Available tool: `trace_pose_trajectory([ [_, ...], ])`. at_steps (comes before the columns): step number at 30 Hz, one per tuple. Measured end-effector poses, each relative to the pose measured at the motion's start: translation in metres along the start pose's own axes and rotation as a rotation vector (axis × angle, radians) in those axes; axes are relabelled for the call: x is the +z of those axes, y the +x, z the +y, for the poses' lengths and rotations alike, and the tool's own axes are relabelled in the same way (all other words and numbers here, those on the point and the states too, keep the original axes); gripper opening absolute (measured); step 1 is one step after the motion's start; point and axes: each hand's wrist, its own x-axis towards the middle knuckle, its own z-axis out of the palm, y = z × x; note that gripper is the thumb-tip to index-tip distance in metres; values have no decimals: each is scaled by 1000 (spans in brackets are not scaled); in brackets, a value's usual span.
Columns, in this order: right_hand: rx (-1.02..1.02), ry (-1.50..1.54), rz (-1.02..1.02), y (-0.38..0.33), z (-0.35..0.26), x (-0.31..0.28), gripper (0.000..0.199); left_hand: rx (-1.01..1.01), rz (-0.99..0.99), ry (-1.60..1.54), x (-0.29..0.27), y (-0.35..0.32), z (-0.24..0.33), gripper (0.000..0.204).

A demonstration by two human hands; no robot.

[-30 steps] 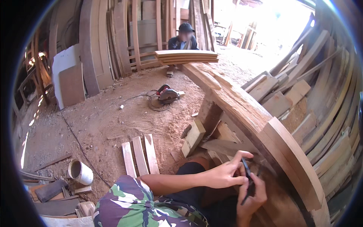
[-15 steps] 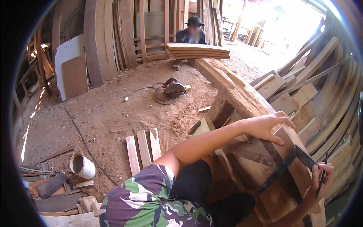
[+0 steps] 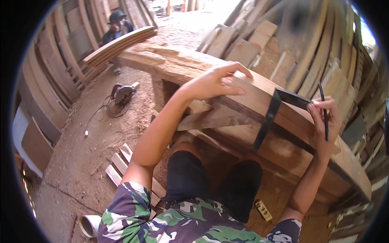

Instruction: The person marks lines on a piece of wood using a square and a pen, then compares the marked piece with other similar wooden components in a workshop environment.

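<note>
My right hand (image 3: 326,113) is closed on a black L-shaped try square (image 3: 292,98), with a dark pencil (image 3: 325,117) sticking up and down between the fingers. One arm of the square lies over the top of a wooden board (image 3: 300,123) on the bench, and the other hangs down across its near side. My left hand (image 3: 212,83) is at the left end of the board, fingers and thumb spread apart, nothing held between them. Whether its fingertips touch the wood is hard to tell.
A rough timber bench (image 3: 174,60) runs to the far left, bearing stacked boards (image 3: 121,44); a person (image 3: 117,26) sits behind. A circular saw (image 3: 123,94) and wood strips (image 3: 119,164) lie on the ground, near a bucket (image 3: 90,225). Planks (image 3: 243,50) lean at right.
The view has swung to the right, so the bench sits more central. My right hand still holds the square and pencil at the board, and my left hand stays spread near the board's end.
</note>
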Motion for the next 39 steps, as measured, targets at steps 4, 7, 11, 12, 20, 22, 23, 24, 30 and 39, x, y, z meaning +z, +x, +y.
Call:
trace_pose_trajectory([
  [4, -50, -176, 6, -16, 3, -15, 19, -38, -21, -8, 4, 4, 9, 46],
  [7, -49, -206, 53, -26, 3, -11, 20, -16, -8, -2, 5, 6, 8, 48],
  [11, -63, -322, 51, -25, -4, -5, 22, -43, -23, -13, 5, 5, 9, 50],
  [12, -69, -326, 49, -24, -4, -2, 22, -24, -21, -15, 6, 6, 5, 49],
  [20, -136, -332, 49, -10, -3, 35, 25, 44, -11, -13, 6, 4, -6, 48],
  [22, -147, -341, 49, -9, -5, 39, 25, 86, 14, -44, 8, 6, -8, 47],
  [23, -142, -353, 50, -9, -7, 42, 25, 75, 7, -26, 7, 5, -8, 46],
  [24, -139, -364, 53, -9, -8, 44, 25, 66, -1, -6, 5, 5, -4, 46],
  [30, -131, -331, 59, -8, -2, 48, 24, 111, 11, 3, 6, 4, -12, 46],
  [39, -141, -345, 105, -11, 0, 52, 24, 122, 11, 6, 7, 4, -15, 47],
])
